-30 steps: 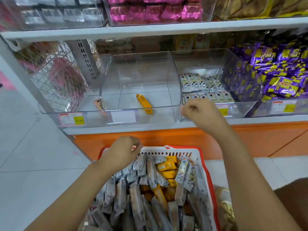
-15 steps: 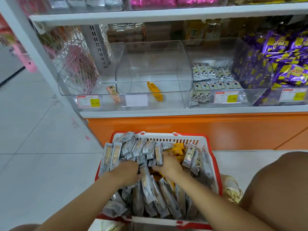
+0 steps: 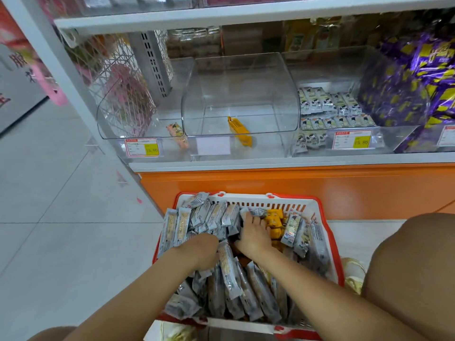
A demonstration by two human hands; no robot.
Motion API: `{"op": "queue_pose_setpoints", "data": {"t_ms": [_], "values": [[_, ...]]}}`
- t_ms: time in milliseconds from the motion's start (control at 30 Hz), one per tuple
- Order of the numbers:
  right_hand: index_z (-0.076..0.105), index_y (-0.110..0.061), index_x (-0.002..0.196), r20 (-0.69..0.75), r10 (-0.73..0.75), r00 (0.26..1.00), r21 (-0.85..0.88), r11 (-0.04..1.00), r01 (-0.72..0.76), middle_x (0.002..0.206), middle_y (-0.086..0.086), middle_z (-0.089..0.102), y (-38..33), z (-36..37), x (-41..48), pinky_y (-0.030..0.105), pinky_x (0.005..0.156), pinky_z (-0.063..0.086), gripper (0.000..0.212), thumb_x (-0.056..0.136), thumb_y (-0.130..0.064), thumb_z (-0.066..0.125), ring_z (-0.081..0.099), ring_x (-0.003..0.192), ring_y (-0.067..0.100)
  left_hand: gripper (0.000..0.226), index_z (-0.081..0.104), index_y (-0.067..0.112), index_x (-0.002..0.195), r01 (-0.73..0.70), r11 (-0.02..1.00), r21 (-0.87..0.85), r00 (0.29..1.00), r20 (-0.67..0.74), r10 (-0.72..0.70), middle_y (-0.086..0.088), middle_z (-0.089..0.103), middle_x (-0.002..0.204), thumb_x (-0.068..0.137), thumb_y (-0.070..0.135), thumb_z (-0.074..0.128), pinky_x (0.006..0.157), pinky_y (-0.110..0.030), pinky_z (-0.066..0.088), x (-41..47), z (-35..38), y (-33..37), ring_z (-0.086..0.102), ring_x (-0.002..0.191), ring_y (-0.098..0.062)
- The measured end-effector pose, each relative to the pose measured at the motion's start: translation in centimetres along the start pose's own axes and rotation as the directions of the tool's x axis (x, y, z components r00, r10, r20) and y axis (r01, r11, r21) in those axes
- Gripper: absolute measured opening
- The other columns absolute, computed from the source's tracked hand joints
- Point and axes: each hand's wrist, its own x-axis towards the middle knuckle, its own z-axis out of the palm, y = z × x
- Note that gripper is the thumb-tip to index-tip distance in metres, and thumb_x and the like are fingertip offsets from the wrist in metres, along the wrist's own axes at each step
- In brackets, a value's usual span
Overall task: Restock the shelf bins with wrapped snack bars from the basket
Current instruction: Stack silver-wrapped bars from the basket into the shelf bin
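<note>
A white slotted plastic basket with a red rim (image 3: 246,200) is seen just in front of the glossy orange shelf base (image 3: 270,185), heaped with crinkly silver-grey wrapped snack bars (image 3: 229,271) and a few yellow wrapped bars (image 3: 274,219). The left hand (image 3: 202,249) is sunk among the silver bars, fingers hidden, so its grip cannot be told. The right hand (image 3: 253,232) is laid on the heap, fingers stretched out, nothing clasped. Above, one lone yellow bar (image 3: 238,130) is held in a clear curved acrylic bin (image 3: 241,82); small black-and-white packets (image 3: 330,104) and shiny purple wrappers (image 3: 406,82) are stacked to its right. A bare knee (image 3: 413,267) is crowded against the basket's right side.
</note>
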Motion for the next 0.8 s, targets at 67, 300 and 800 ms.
{"op": "queue_pose_setpoints", "data": {"t_ms": [67, 300, 800], "values": [[0.011, -0.014, 0.15, -0.021, 0.005, 1.0, -0.029, 1.0, -0.006, 0.142, 0.014, 0.035, 0.3, -0.1, 0.1, 0.042, 0.106, 0.031, 0.091, 0.084, -0.04, 0.067, 0.032, 0.13, 0.033, 0.039, 0.033, 0.016, 0.062, -0.002, 1.0, 0.001, 1.0, 0.0, 0.002, -0.003, 0.034, 0.06, 0.1, 0.021, 0.042, 0.048, -0.024, 0.027, -0.1, 0.0, 0.0, 0.031, 0.05, -0.014], [0.03, -0.018, 0.144, -0.045, -0.064, 0.997, -0.072, 0.996, 0.061, 0.137, 0.014, 0.042, 1.3, -1.2, 0.4, 0.039, 0.101, 0.039, 0.071, 0.086, -0.042, 0.064, 0.04, 0.125, 0.032, 0.036, 0.035, 0.014, 0.064, -0.006, 1.0, 0.01, 1.0, -0.003, 0.006, -0.001, 0.037, 0.063, 0.099, 0.02, 0.041, 0.048, -0.023, 0.028, -0.4, -0.1, 0.1, 0.033, 0.053, -0.012], [0.051, -0.02, 0.133, 0.388, -0.104, 0.916, 0.909, 0.205, -0.362, 0.13, 0.004, 0.047, 6.5, -12.1, -3.6, 0.034, 0.071, 0.053, 0.066, 0.074, -0.038, 0.076, 0.052, 0.108, 0.019, 0.074, 0.029, 0.013, 0.147, -0.195, 0.827, -0.528, 0.968, -0.239, 0.075, -0.004, 0.041, 0.146, 0.088, 0.039, 0.064, 0.104, -0.031, 0.039, -1.2, -3.9, 1.8, 0.044, 0.13, -0.021]]}}
